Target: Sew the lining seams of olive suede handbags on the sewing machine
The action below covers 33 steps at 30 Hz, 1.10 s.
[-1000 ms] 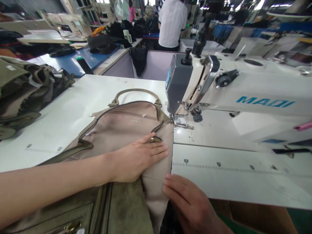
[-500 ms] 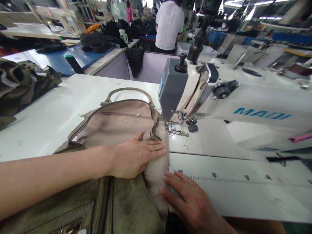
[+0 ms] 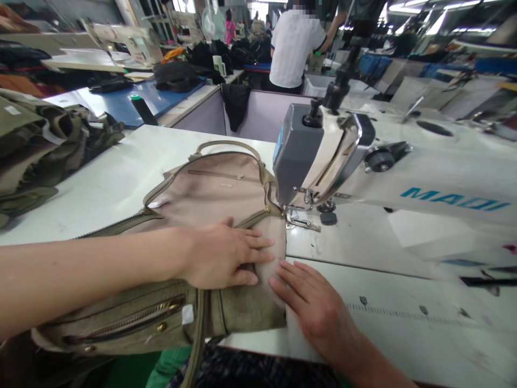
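Note:
An olive-green handbag (image 3: 254, 310) lies unzipped on the white sewing table, its pinkish-beige lining (image 3: 226, 199) showing. My left hand (image 3: 226, 253) rests flat across the lining, fingers spread toward the sewing machine. On the lining's right edge lie the outstretched fingertips of my right hand (image 3: 315, 302), palm over the table. The edge of the lining reaches the presser foot (image 3: 301, 221) of the sewing machine (image 3: 436, 161); whether the foot is down on it I cannot tell. A brass-toothed zip pocket (image 3: 133, 320) shows on the bag's near side, and one handle (image 3: 230, 144) stands up at its far end.
A pile of olive bag pieces (image 3: 36, 145) sits at the left. Beyond the white table (image 3: 133, 161) are a blue-topped table (image 3: 121, 102), a green-tipped thread cone (image 3: 143, 109) and a black cloth over a partition. A person in a white shirt (image 3: 297, 46) stands farther back.
The bag has been drawn toward the machine, and its near side with the zip pocket has come up into view. Both hands stay on the lining; my left fingers are spread wider.

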Available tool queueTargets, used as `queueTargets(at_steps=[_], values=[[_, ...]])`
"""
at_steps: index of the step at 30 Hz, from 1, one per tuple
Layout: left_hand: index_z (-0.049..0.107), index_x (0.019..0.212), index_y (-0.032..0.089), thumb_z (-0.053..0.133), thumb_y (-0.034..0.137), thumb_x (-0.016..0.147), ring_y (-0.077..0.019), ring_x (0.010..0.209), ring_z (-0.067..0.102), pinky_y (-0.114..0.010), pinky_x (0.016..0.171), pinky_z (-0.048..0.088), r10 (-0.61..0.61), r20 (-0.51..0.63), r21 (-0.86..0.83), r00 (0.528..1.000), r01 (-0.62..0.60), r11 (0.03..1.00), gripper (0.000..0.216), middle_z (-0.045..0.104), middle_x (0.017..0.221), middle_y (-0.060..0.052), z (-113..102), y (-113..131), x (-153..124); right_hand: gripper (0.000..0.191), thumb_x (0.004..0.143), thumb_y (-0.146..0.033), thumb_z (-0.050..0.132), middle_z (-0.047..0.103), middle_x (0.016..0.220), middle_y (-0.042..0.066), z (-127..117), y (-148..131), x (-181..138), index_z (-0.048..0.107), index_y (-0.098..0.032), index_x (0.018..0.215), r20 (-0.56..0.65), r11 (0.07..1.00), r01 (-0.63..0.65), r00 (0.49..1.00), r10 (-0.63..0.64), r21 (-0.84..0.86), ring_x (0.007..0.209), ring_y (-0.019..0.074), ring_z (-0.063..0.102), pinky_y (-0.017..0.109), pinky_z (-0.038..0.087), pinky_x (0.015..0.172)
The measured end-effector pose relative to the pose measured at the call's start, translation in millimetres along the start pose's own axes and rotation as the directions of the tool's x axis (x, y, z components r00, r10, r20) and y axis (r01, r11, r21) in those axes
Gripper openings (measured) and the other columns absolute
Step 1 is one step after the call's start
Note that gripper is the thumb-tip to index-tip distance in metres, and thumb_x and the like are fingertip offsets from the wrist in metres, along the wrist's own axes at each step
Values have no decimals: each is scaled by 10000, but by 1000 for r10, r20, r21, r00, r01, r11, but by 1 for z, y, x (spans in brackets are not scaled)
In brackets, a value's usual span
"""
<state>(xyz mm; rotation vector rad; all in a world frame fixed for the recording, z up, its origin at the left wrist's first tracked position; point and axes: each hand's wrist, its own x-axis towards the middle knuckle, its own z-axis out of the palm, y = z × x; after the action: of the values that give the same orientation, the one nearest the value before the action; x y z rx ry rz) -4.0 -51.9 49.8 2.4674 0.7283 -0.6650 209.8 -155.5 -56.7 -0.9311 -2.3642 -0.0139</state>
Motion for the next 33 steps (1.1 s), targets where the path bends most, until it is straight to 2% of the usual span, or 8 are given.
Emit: queueTargets(at_steps=[8, 17, 21, 24, 27, 29, 31, 33], values=[[380, 1466, 352, 471, 373, 984, -229, 1449, 296, -449, 1165, 277, 39, -51, 102, 998, -34, 994, 491, 268, 1576, 12, -18, -28, 23, 303, 952, -26, 427, 675, 1198, 167, 8, 28, 15, 640, -88, 1157, 35, 998, 29, 999, -28, -53, 1167, 270, 614, 494, 548, 952], [372, 1469, 350, 415, 322, 991, -246, 1458, 270, -534, 1173, 173, 80, -70, 128, 994, -71, 989, 480, 249, 1590, 4, -29, -62, 46, 461, 854, 35, 362, 608, 1292, 211, 12, 43, 31, 571, -19, 1262, 106, 995, -55, 992, 63, -78, 1221, 303, 569, 535, 503, 1015], [432, 1443, 318, 365, 305, 1016, -229, 1419, 337, -535, 1180, 84, 156, -154, 171, 976, -129, 977, 432, 400, 1527, -38, -43, -79, 53, 425, 907, -14, 371, 573, 1324, 234, 15, 43, 34, 537, -4, 1299, 87, 994, -103, 991, 106, -35, 1271, 323, 515, 548, 461, 1064], [699, 1138, 172, 328, 340, 1023, -226, 1127, 593, -434, 1095, 314, 108, -219, 239, 970, -54, 970, 423, 698, 1140, -110, -46, -55, 40, 446, 921, -23, 367, 544, 1348, 241, 17, 43, 33, 488, -27, 1350, 89, 995, -102, 991, 102, -8, 1306, 325, 476, 560, 431, 1088], [717, 681, 181, 391, 373, 992, -216, 656, 618, -387, 778, 471, 85, -211, 326, 974, -12, 945, 489, 654, 611, -82, -16, 10, 11, 531, 896, 7, 336, 508, 1390, 224, 16, 43, 34, 400, -59, 1419, 88, 992, -121, 989, 119, 29, 1339, 302, 440, 562, 425, 1091], [708, 658, 207, 545, 324, 915, -204, 595, 596, -362, 673, 465, 186, -253, 337, 950, -94, 937, 326, 657, 646, -70, 18, 55, -11, 541, 894, 8, 334, 499, 1404, 201, 14, 41, 34, 387, -81, 1426, 75, 989, -137, 988, 133, 55, 1357, 290, 413, 567, 398, 1108], [733, 792, 166, 668, 315, 823, -216, 618, 605, -336, 612, 456, 124, -235, 335, 964, -39, 941, 165, 688, 747, -100, 47, 84, -28, 483, 916, -18, 350, 532, 1368, 178, 10, 34, 32, 444, -101, 1381, 66, 988, -124, 991, 118, 95, 1356, 287, 410, 567, 371, 1123], [712, 959, 126, 676, 313, 813, -214, 657, 615, -318, 626, 463, 38, -245, 279, 969, 33, 960, 240, 698, 809, -107, 60, 92, -39, 380, 940, -49, 362, 612, 1244, 152, 3, 22, 26, 550, -117, 1263, 82, 981, -75, 995, 61, 182, 1292, 270, 480, 511, 417, 1102]])
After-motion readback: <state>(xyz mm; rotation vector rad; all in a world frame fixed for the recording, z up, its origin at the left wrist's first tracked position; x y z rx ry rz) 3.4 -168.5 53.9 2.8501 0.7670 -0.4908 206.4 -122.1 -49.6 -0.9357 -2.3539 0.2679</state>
